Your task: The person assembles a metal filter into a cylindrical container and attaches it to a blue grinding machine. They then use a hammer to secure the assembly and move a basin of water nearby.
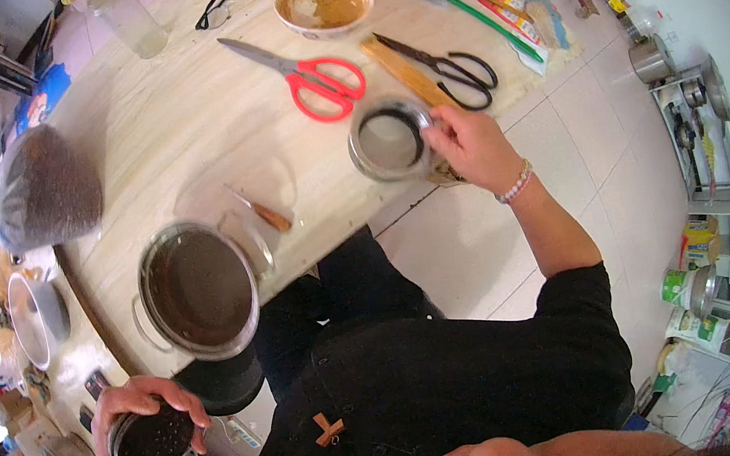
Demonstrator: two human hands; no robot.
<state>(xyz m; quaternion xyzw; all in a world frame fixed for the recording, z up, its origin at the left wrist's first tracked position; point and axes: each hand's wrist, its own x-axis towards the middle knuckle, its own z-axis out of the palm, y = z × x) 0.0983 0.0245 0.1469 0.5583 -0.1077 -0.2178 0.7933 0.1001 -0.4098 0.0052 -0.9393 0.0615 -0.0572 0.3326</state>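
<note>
My right hand [474, 146] grips a round metal cup [389, 140] by its side, above the right front edge of the table. The cup's inside looks greyish, and its edge is slightly blurred. Off the table at the lower left, my left hand [147, 406] is closed round a round black disc-like thing [155, 440] with small light specks. A steel pot [200, 287] with a dark brown inside stands at the table's near left edge. Between pot and cup lies a small wooden-handled tool [272, 217]. Beyond the cup are red-handled scissors [325, 86], black scissors [459, 72] and a wooden strip [405, 72].
A bowl with brown paste [325, 2] and eyeglasses [224, 2] lie at the far side. At the left stands a plastic bag of dark brown stuff [45, 188]. A white basin [38, 320] stands on a side counter, and a metal rack [704, 136] along the right wall.
</note>
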